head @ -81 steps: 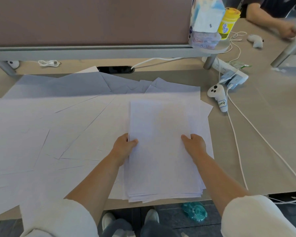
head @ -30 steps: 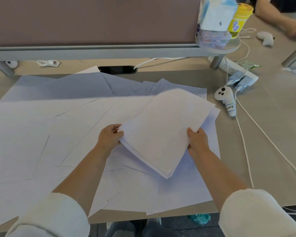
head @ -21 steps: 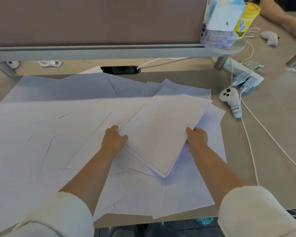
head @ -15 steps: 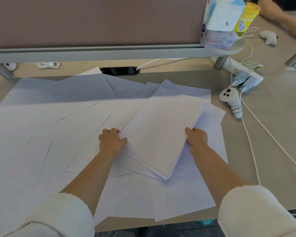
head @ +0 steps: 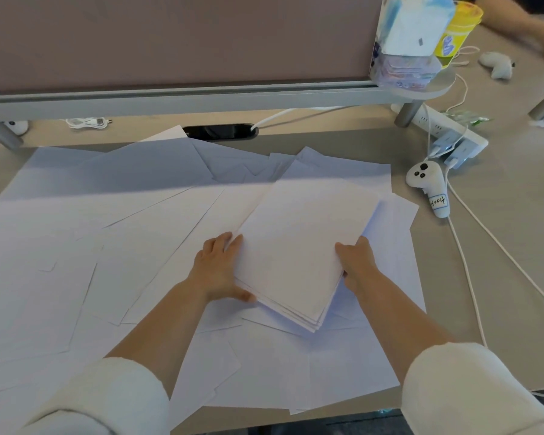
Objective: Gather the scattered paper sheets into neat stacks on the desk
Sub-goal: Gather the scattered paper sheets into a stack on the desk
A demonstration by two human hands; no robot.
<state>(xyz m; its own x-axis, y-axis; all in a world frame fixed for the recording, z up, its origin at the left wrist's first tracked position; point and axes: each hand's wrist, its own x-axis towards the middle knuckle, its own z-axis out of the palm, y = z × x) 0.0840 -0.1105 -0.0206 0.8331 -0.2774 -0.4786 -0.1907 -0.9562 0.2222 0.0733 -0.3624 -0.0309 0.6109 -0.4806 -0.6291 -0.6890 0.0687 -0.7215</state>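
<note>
**Paper stack [head: 299, 246] steadied between two hands on a sheet-strewn desk [head: 500, 277]**

White and squared at its edges, the stack sits right of centre on the grey desk, turned at an angle so that one corner points back at the person. It lies over a wide spread of loose sheets [head: 76, 246] that overlap across the left and middle of the desk, some hanging over the near edge. The left hand [head: 219, 271] is spread, fingers straight along the stack's left edge and thumb splayed towards its near side. The right hand [head: 355, 262] grips the opposite edge, thumb on the top sheet and fingers tucked out of sight beneath. Whether the stack rests fully on the sheets below cannot be told. Both forearms emerge from pushed-up white sleeves. Beside the papers on the right lies a white controller [head: 427, 186] with a handwritten label, a white cable [head: 465, 271] trailing past it, and a power strip [head: 446, 133] just behind. A brown partition [head: 170, 36] closes off the far side of the desk.
</note>
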